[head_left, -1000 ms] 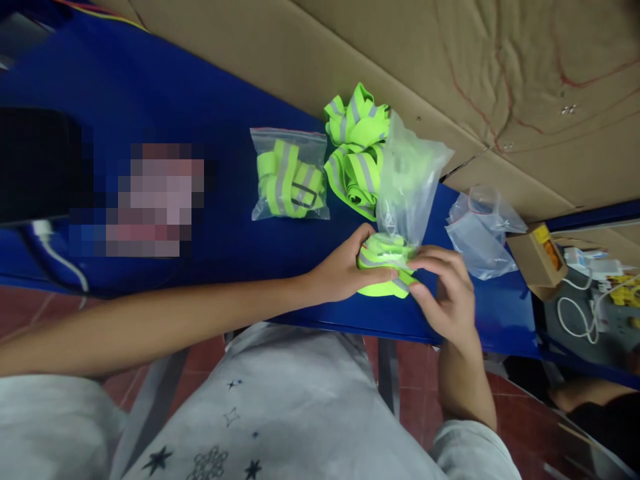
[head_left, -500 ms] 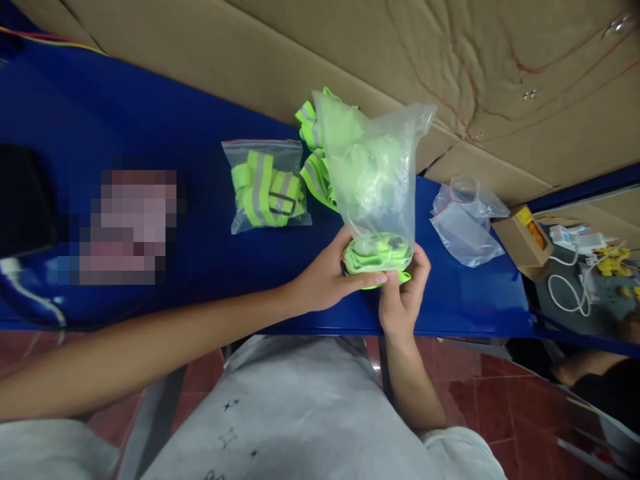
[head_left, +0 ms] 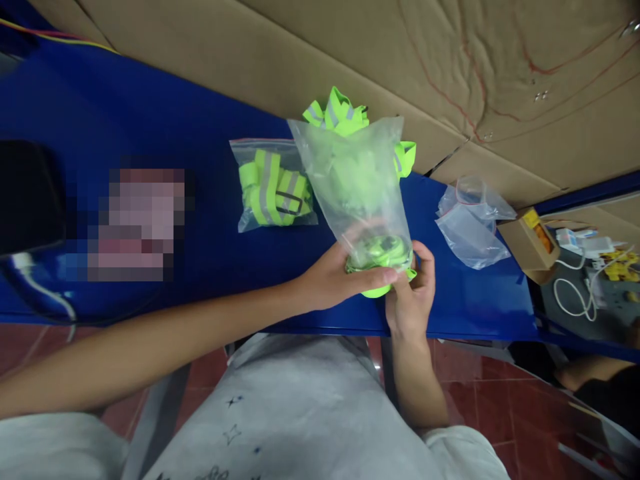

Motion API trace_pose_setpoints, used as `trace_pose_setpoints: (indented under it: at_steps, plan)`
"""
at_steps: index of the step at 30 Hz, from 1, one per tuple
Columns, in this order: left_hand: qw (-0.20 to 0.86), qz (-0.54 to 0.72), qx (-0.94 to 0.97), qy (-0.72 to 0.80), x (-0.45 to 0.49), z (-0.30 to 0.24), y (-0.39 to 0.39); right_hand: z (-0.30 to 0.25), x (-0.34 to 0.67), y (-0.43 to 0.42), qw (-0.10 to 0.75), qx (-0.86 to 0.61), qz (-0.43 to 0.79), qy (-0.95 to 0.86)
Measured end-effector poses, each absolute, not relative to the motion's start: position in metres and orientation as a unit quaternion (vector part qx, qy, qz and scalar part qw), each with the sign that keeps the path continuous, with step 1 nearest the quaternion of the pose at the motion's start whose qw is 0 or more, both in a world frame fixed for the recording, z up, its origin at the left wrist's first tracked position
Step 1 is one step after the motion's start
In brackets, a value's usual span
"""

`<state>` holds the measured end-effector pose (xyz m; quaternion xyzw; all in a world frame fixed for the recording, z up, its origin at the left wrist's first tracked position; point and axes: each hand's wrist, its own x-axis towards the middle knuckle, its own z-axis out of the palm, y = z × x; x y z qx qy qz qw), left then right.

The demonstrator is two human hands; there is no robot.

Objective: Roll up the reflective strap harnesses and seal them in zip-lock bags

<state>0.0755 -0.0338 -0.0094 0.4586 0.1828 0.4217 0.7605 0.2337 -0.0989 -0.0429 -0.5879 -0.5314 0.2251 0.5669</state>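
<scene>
Brown cardboard [head_left: 250,60] backs a blue table [head_left: 480,293] set over a red tiled floor [head_left: 490,413], all seen from the head camera. Near the table's front edge, just ahead of the person's pale shirt [head_left: 290,407], both hands meet at a green coil [head_left: 385,250] of strap. The left hand [head_left: 335,273] grips it from the left, thumb laid across the near side and fingers behind, partly seen through cloudy plastic. The right hand [head_left: 413,293] is at the coil's right side, its thumb by the left thumb's tip and its fingers curled upward; whether it pinches strap, plastic or both, I cannot tell. A clear bag [head_left: 320,143] rises from the coil and slants away, its narrower end over the coil; how much of the coil lies inside is unclear. Beyond the bag, green straps [head_left: 345,110] show past its far edge, and another loop [head_left: 406,158] shows at its right. Just to the left lies a zip bag [head_left: 250,145] with a folded green strap and a dark buckle inside. Flat bags [head_left: 473,233] lie to the right, next to a small box [head_left: 523,247]. Farther left are a pixelated patch [head_left: 143,223], a black device [head_left: 27,200] and a white cable [head_left: 45,290].
</scene>
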Motion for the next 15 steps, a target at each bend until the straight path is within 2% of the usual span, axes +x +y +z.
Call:
trace_pose_setpoints:
  at_steps: [6,11,15]
  plan:
    - [0.762,0.439,0.425,0.215,0.077,-0.013,-0.036,-0.035,0.221,-0.091,0.620,-0.590,0.264,-0.445]
    - [0.688,0.488,0.492,0.217,0.076,-0.014,-0.037,-0.026,0.218,-0.088,0.660,-0.600,0.118,-0.435]
    - [0.673,0.487,0.509,0.224,0.080,-0.018,-0.042,-0.027,0.212,-0.083,0.640,-0.620,0.104,-0.441]
